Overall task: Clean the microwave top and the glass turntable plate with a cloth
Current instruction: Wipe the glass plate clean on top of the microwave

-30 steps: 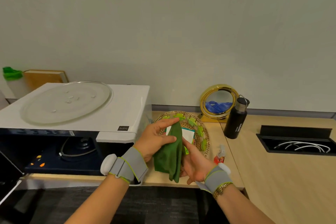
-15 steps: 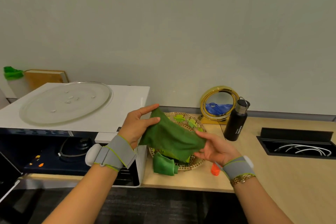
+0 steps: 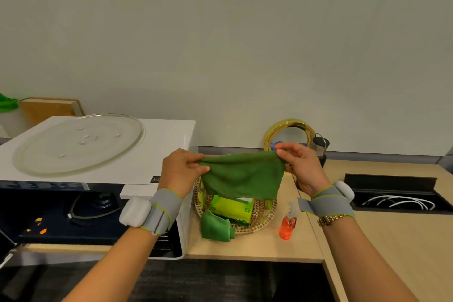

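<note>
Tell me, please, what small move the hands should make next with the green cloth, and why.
Probably carry the green cloth left onto the glass turntable plate. Left hand and right hand each pinch a top corner, so it hangs spread, and the plate lies uncovered on the microwave top.

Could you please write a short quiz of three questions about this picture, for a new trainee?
1. True or false: the glass plate lies on top of the microwave.
2. Which hands pinch the top corners of the spread green cloth? A) only the left hand B) only the right hand C) both
3. Fill in: the small bottle with orange liquid stands on the counter, to the right of the ______.

Key: 1 true; 2 C; 3 basket.
</note>
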`<state>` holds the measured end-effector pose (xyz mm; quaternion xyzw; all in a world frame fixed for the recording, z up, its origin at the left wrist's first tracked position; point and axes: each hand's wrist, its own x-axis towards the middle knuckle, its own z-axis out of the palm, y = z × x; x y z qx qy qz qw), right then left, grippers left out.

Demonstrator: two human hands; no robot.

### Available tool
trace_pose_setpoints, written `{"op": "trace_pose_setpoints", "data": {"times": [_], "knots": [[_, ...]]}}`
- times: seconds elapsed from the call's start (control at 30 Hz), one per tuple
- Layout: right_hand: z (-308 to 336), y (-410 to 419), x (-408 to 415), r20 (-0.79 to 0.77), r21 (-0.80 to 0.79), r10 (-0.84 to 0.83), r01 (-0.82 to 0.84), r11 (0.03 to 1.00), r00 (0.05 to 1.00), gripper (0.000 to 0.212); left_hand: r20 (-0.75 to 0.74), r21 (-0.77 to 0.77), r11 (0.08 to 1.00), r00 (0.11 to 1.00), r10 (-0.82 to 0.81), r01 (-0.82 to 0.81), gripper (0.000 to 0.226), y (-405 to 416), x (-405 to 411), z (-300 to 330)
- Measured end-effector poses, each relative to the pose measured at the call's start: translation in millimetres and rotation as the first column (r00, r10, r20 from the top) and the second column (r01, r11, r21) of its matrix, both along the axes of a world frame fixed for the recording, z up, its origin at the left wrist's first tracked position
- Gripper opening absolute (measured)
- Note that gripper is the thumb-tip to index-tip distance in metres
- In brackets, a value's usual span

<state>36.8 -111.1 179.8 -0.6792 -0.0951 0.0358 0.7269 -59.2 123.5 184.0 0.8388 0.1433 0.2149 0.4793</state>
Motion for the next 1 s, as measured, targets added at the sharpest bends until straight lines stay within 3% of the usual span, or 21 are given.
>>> {"op": "trace_pose_setpoints", "data": {"times": [0.1,0.17,0.23,0.33,0.43,0.5,0.53,0.6,0.63,0.7,0.8,0.83,0.9,1.0], "knots": [[-2,2,-3,-0.042,-0.111,0.141,-0.145,0.983,0.989,0.022,-0.014,0.091,0.995,0.999,0.036,-0.035,0.034,3,1,3],[-3,1,-5,-0.097,-0.113,0.283,-0.293,0.950,0.954,0.042,-0.027,0.132,0.991,0.999,0.037,-0.033,0.031,6,2,4],[-4,0,-6,-0.110,-0.228,0.349,-0.365,0.903,0.931,0.057,-0.041,0.159,0.987,0.999,0.032,-0.025,0.028,12,2,5],[-11,3,0,0.017,-0.568,0.235,-0.184,0.802,0.972,0.043,-0.102,0.205,0.979,0.995,0.010,0.011,0.023,17,1,6],[-19,3,7,0.169,-0.669,0.174,-0.017,0.743,0.970,0.016,-0.190,0.274,0.958,0.981,-0.028,0.081,0.014,19,-1,6],[-22,-1,8,0.179,-0.586,0.152,-0.019,0.810,0.972,0.009,-0.242,0.254,0.956,0.967,-0.081,0.144,0.006,21,-3,5],[-20,-4,6,0.131,-0.466,0.134,-0.058,0.883,0.982,0.009,-0.251,0.153,0.971,0.957,-0.144,0.186,0.003,23,-3,7],[-19,-8,1,-0.038,-0.108,0.197,-0.200,0.974,0.980,0.018,-0.200,-0.202,0.936,0.923,-0.328,0.289,0.014,25,-5,8],[-21,-8,-1,-0.098,0.055,0.255,-0.250,0.967,0.962,0.025,-0.165,-0.352,0.880,0.904,-0.394,0.320,0.017,25,-5,9],[-23,-5,-5,-0.159,0.226,0.307,-0.269,0.936,0.938,0.035,-0.126,-0.520,0.792,0.888,-0.441,0.320,0.019,21,-3,7],[-25,5,-8,-0.247,0.256,0.243,-0.179,0.950,0.938,0.013,-0.096,-0.666,0.704,0.908,-0.408,0.245,0.022,12,1,4],[-27,7,-7,-0.271,0.241,0.215,-0.150,0.959,0.938,0.014,-0.102,-0.694,0.691,0.922,-0.374,0.203,0.023,7,3,4],[-26,15,-9,-0.296,0.159,0.159,-0.115,0.981,0.942,0.015,-0.133,-0.696,0.712,0.956,-0.262,0.098,0.023,-3,7,1],[-29,32,-12,-0.247,-0.103,0.027,-0.055,0.993,0.968,0.018,-0.148,-0.593,0.805,0.984,-0.100,-0.007,0.020,-22,14,-7]]}}
